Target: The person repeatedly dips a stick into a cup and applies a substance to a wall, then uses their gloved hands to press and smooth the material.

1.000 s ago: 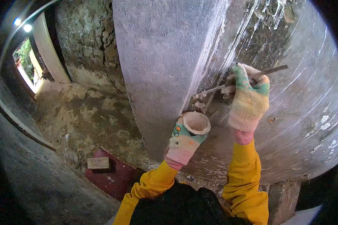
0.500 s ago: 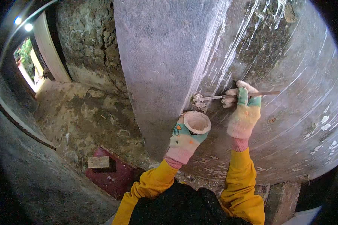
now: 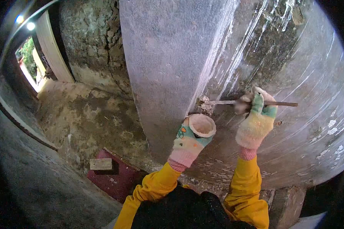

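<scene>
My left hand (image 3: 189, 144), in a pastel glove, is wrapped round a small, pale, crusted bowl (image 3: 202, 124) and tips its mouth towards me. My gloved right hand (image 3: 257, 120) grips a narrow spatula (image 3: 223, 102) with a pale blade and a dark brown handle, held roughly level across the wall. The blade's tip meets a lump of wet-looking plaster (image 3: 205, 105) on the curved grey wall (image 3: 168, 57), just above the bowl. Some fingers of the right hand are blurred. White streaks run down the wall above the tool.
A wooden block (image 3: 101, 164) lies on a dark red board (image 3: 114, 181) on the stained floor (image 3: 88, 118) at lower left. A pale plank (image 3: 54, 47) stands by a bright opening at far left. Below right, a rough post (image 3: 289, 206) rises near the wall's lower edge.
My right hand has slid to the right along with the spatula, and its handle now reaches farther right. The left hand and bowl stay nearly still. The view has shifted slightly.
</scene>
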`<action>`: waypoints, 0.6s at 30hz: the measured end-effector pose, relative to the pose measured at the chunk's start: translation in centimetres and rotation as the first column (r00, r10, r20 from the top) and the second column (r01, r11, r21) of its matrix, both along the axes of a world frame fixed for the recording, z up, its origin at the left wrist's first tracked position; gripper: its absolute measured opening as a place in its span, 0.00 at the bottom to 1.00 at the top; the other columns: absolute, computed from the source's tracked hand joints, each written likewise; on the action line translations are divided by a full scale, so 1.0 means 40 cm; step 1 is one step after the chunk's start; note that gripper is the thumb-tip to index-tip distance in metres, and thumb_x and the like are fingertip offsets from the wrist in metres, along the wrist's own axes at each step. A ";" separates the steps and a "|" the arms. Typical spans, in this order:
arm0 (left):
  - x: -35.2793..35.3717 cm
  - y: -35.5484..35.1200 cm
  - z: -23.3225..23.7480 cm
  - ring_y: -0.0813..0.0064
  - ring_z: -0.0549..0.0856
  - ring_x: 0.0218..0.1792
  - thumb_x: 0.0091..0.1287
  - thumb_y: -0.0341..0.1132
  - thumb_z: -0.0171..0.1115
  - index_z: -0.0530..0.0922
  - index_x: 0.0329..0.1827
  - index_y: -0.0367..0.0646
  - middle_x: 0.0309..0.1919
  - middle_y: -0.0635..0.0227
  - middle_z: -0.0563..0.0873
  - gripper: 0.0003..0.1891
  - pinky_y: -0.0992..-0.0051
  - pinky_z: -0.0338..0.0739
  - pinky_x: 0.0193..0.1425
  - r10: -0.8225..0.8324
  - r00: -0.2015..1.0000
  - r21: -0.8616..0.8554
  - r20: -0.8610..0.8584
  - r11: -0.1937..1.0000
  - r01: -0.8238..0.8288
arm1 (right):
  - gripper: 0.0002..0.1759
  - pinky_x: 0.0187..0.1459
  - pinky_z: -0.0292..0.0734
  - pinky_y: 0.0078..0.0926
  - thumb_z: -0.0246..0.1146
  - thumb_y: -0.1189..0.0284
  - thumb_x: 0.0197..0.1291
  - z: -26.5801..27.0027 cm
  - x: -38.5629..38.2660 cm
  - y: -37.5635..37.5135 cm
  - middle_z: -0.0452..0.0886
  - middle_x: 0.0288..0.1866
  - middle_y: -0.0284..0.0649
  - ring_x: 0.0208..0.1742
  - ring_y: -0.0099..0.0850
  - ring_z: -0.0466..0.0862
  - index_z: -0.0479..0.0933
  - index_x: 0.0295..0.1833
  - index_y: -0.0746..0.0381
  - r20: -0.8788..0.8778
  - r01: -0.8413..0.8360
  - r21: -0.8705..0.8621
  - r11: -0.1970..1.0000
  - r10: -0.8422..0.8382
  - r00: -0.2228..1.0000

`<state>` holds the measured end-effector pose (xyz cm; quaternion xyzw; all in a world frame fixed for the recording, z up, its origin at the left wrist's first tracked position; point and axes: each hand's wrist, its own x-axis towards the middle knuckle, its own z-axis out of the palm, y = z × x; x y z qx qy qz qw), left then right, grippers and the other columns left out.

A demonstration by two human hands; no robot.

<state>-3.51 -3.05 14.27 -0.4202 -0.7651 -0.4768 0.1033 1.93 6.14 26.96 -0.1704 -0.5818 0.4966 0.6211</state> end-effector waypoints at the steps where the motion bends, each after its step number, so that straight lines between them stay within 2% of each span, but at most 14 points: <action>1: 0.002 -0.003 0.006 0.66 0.75 0.50 0.57 0.45 0.57 0.67 0.55 0.44 0.50 0.62 0.75 0.25 0.72 0.68 0.54 -0.010 1.000 0.005 0.028 1.000 0.009 | 0.09 0.23 0.71 0.15 0.51 0.72 0.62 0.003 -0.002 -0.004 0.77 0.27 0.39 0.21 0.22 0.75 0.69 0.44 0.65 0.031 -0.026 -0.025 0.999 0.027 0.999; 3: 0.004 -0.005 0.014 0.66 0.74 0.51 0.57 0.46 0.58 0.67 0.55 0.43 0.50 0.62 0.74 0.26 0.72 0.67 0.55 -0.031 0.996 0.017 0.084 0.999 0.029 | 0.09 0.22 0.71 0.15 0.51 0.71 0.62 0.000 -0.008 0.001 0.77 0.27 0.39 0.21 0.22 0.75 0.69 0.44 0.65 0.061 -0.050 -0.051 0.997 0.053 0.997; 5: 0.003 -0.002 0.009 0.66 0.74 0.51 0.57 0.46 0.58 0.67 0.55 0.42 0.51 0.62 0.74 0.26 0.72 0.67 0.56 -0.041 0.993 0.022 0.110 0.999 0.039 | 0.09 0.22 0.71 0.15 0.51 0.71 0.62 -0.014 -0.019 0.019 0.77 0.26 0.39 0.21 0.21 0.74 0.69 0.44 0.65 0.046 -0.047 0.026 0.999 0.045 0.998; 7: -0.005 0.009 -0.008 0.66 0.75 0.48 0.48 0.43 0.68 0.67 0.50 0.40 0.48 0.64 0.75 0.29 0.70 0.69 0.52 -0.267 0.887 0.273 0.378 0.947 0.169 | 0.09 0.22 0.71 0.15 0.51 0.71 0.62 -0.013 -0.012 0.020 0.76 0.26 0.39 0.21 0.21 0.74 0.69 0.44 0.65 0.014 -0.061 0.017 0.998 0.060 0.998; 8: -0.007 0.008 -0.009 0.66 0.75 0.48 0.48 0.43 0.68 0.67 0.50 0.40 0.48 0.64 0.75 0.29 0.70 0.69 0.52 -0.262 0.887 0.274 0.380 0.948 0.162 | 0.09 0.21 0.71 0.16 0.51 0.71 0.62 -0.013 -0.008 0.018 0.76 0.26 0.39 0.21 0.21 0.74 0.69 0.44 0.65 -0.012 -0.074 0.006 0.997 0.074 0.997; 9: -0.008 0.005 -0.011 0.67 0.75 0.48 0.48 0.42 0.68 0.68 0.50 0.41 0.47 0.64 0.75 0.28 0.70 0.69 0.52 -0.146 0.974 0.164 0.172 0.979 0.118 | 0.10 0.21 0.71 0.16 0.51 0.71 0.62 -0.012 -0.007 0.015 0.76 0.25 0.39 0.20 0.22 0.74 0.69 0.44 0.65 0.003 -0.063 0.012 0.998 0.063 0.998; 10: -0.006 0.003 -0.013 0.68 0.76 0.48 0.48 0.42 0.68 0.68 0.50 0.41 0.47 0.64 0.76 0.28 0.70 0.69 0.53 -0.045 0.997 0.062 -0.058 0.997 0.049 | 0.10 0.21 0.71 0.16 0.51 0.71 0.62 -0.014 -0.012 0.016 0.76 0.25 0.39 0.20 0.22 0.74 0.69 0.44 0.65 0.006 -0.066 0.009 0.998 0.066 0.998; 11: -0.003 0.003 -0.014 0.68 0.76 0.48 0.48 0.42 0.68 0.68 0.50 0.41 0.47 0.64 0.76 0.28 0.70 0.69 0.53 -0.047 0.997 0.060 -0.057 0.997 0.050 | 0.10 0.21 0.71 0.16 0.51 0.71 0.62 -0.017 -0.020 0.020 0.76 0.25 0.39 0.20 0.22 0.74 0.69 0.44 0.65 0.027 -0.056 0.006 0.998 0.056 0.998; 13: 0.000 0.004 -0.010 0.68 0.75 0.48 0.50 0.42 0.66 0.68 0.52 0.42 0.48 0.65 0.76 0.28 0.72 0.68 0.54 -0.093 0.978 0.192 0.189 0.980 0.057 | 0.10 0.22 0.71 0.16 0.51 0.71 0.62 -0.016 -0.020 0.023 0.76 0.26 0.39 0.20 0.22 0.74 0.69 0.44 0.65 0.043 -0.043 0.007 0.999 0.042 0.998; 14: -0.003 0.005 -0.019 0.68 0.75 0.48 0.50 0.42 0.66 0.68 0.52 0.42 0.48 0.65 0.76 0.28 0.72 0.68 0.54 -0.091 0.978 0.197 0.186 0.979 0.054 | 0.10 0.22 0.71 0.16 0.51 0.71 0.62 -0.016 -0.014 0.024 0.77 0.26 0.39 0.20 0.22 0.75 0.69 0.44 0.66 0.023 -0.040 0.002 0.999 0.040 0.999; 16: -0.006 0.005 -0.040 0.67 0.75 0.48 0.53 0.43 0.64 0.68 0.52 0.44 0.48 0.64 0.76 0.25 0.72 0.68 0.54 -0.013 0.999 0.021 -0.048 1.000 0.014 | 0.10 0.22 0.71 0.16 0.51 0.71 0.62 -0.019 -0.014 0.025 0.77 0.26 0.39 0.21 0.22 0.75 0.69 0.44 0.66 0.008 -0.045 -0.007 0.999 0.045 0.999; 17: -0.007 0.003 -0.044 0.67 0.75 0.48 0.53 0.43 0.64 0.68 0.52 0.44 0.48 0.64 0.76 0.25 0.72 0.68 0.54 -0.010 0.999 0.020 -0.045 1.000 0.011 | 0.10 0.22 0.71 0.16 0.51 0.71 0.62 -0.021 -0.018 0.024 0.77 0.27 0.40 0.21 0.22 0.75 0.69 0.44 0.66 0.021 -0.039 0.024 0.999 0.039 0.999; 18: -0.009 0.000 -0.033 0.67 0.75 0.49 0.54 0.42 0.62 0.68 0.52 0.45 0.49 0.64 0.75 0.24 0.71 0.68 0.55 -0.086 0.995 0.031 0.046 0.996 0.085 | 0.10 0.22 0.71 0.16 0.51 0.71 0.62 -0.023 -0.019 0.023 0.77 0.27 0.40 0.21 0.22 0.75 0.69 0.44 0.66 0.034 -0.030 0.053 0.998 0.028 0.999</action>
